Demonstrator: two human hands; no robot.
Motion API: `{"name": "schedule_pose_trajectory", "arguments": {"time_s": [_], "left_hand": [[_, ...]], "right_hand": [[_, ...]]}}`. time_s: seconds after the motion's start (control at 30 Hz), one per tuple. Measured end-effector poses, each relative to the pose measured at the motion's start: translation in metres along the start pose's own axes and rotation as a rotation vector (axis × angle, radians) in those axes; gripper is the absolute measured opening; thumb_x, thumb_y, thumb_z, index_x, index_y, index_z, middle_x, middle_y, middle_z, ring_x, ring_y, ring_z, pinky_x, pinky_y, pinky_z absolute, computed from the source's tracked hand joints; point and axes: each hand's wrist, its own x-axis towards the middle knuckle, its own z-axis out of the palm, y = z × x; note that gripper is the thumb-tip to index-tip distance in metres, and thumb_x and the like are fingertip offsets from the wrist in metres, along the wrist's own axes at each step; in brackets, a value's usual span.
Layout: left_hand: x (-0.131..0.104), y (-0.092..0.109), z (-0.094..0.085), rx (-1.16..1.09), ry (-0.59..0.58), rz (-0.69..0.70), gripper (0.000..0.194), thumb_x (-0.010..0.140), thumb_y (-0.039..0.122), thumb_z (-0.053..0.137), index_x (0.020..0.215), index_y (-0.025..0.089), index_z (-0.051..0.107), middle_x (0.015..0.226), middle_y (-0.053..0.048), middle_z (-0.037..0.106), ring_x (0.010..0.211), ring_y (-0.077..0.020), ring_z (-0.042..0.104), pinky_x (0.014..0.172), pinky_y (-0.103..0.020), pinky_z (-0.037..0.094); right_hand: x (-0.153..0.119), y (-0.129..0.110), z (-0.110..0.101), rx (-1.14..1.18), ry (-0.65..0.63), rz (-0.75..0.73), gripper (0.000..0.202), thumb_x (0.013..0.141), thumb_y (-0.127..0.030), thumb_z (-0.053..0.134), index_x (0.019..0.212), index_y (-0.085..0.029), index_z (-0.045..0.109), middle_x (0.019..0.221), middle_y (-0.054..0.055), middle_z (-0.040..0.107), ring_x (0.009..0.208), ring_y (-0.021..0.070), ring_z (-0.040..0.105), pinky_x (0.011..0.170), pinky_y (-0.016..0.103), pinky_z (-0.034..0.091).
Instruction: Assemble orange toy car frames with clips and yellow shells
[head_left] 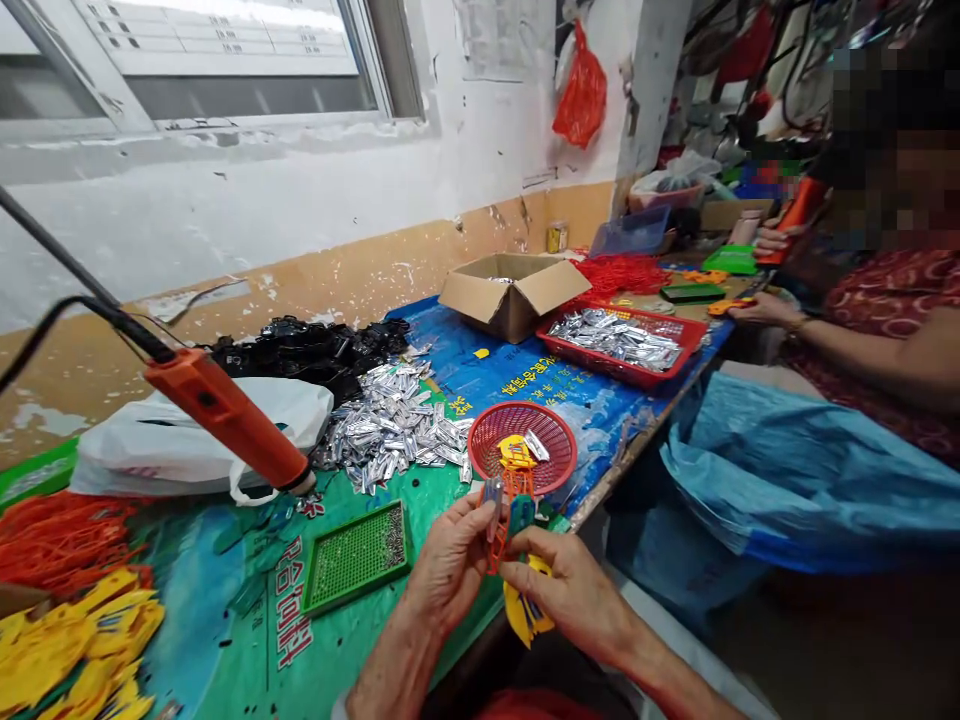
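Observation:
My left hand (448,555) pinches an orange plastic piece (497,548) along with a small grey metallic strip (492,491) at the fingertips. Close beside it, my right hand (574,592) is closed on a yellow plastic piece (516,612), whose lower end hangs below the fingers. A dark green part (521,513) shows between the two hands; which one grips it I cannot tell. Just beyond the fingers stands a round red basket (559,440). It holds a yellow piece (514,450) and a silvery strip (536,445).
An orange power screwdriver (225,415) hangs at left, above a green tray (319,580) with small screws. Silvery strips (397,425) lie heaped behind. Yellow pieces (82,650) fill the lower left. A cardboard box (495,310) and red tray (637,375) stand farther back. Another person works at right.

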Motion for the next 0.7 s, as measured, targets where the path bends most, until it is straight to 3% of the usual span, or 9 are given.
{"name": "schedule_pose_trajectory", "arguments": {"time_s": [0.13,0.23,0.37,0.47,0.57,0.7], "left_hand": [[0.001,0.016,-0.001,-0.121,0.108,-0.076,0.004,0.077,0.013,0.066,0.078,0.009,0.066,0.069,-0.004,0.068,0.058,-0.0125,0.061,0.059,-0.023,0.049],[0.000,0.027,-0.002,-0.250,0.213,-0.140,0.015,0.087,0.012,0.053,0.078,0.008,0.064,0.064,-0.005,0.068,0.053,-0.0131,0.062,0.055,-0.023,0.048],[0.001,0.027,-0.007,-0.352,0.235,-0.127,0.017,0.089,0.012,0.050,0.078,0.008,0.063,0.060,-0.004,0.066,0.050,-0.0125,0.061,0.054,-0.022,0.049],[0.004,0.022,-0.014,-0.415,0.243,-0.116,0.019,0.090,0.014,0.048,0.079,0.008,0.062,0.057,-0.004,0.064,0.049,-0.0116,0.060,0.053,-0.021,0.049],[0.005,0.022,-0.024,-0.453,0.259,-0.122,0.017,0.088,0.012,0.049,0.078,0.008,0.062,0.057,-0.003,0.063,0.046,-0.0099,0.058,0.050,-0.019,0.048],[0.003,0.027,-0.034,-0.466,0.298,-0.138,0.017,0.087,0.010,0.051,0.072,0.009,0.060,0.053,-0.001,0.058,0.040,-0.0069,0.053,0.045,-0.016,0.045]], "right_hand": [[-0.006,0.002,0.003,0.057,0.074,-0.028,0.032,0.079,-0.043,0.060,0.098,-0.019,0.070,0.073,0.000,0.065,0.062,0.0139,0.057,0.058,0.023,0.046],[-0.013,0.007,-0.004,0.053,0.108,-0.037,0.042,0.079,-0.046,0.060,0.112,-0.020,0.067,0.069,0.000,0.062,0.058,0.0129,0.054,0.054,0.022,0.046],[-0.017,0.007,-0.009,-0.101,-0.086,-0.133,0.054,0.083,-0.037,0.056,0.135,-0.021,0.050,0.073,0.000,0.064,0.056,0.0117,0.054,0.052,0.021,0.047],[-0.013,0.005,0.002,-0.248,-0.243,-0.226,0.058,0.084,-0.027,0.052,0.141,-0.022,0.041,0.069,0.000,0.063,0.052,0.0108,0.051,0.050,0.020,0.045],[-0.007,0.005,0.016,-0.374,-0.253,-0.316,0.061,0.084,-0.024,0.049,0.143,-0.018,0.037,0.060,-0.001,0.059,0.047,0.0115,0.048,0.050,0.022,0.046],[-0.003,0.007,0.029,-0.460,-0.226,-0.384,0.061,0.084,-0.023,0.049,0.143,-0.017,0.037,0.075,0.005,0.067,0.054,0.0138,0.055,0.064,0.028,0.051]]}}
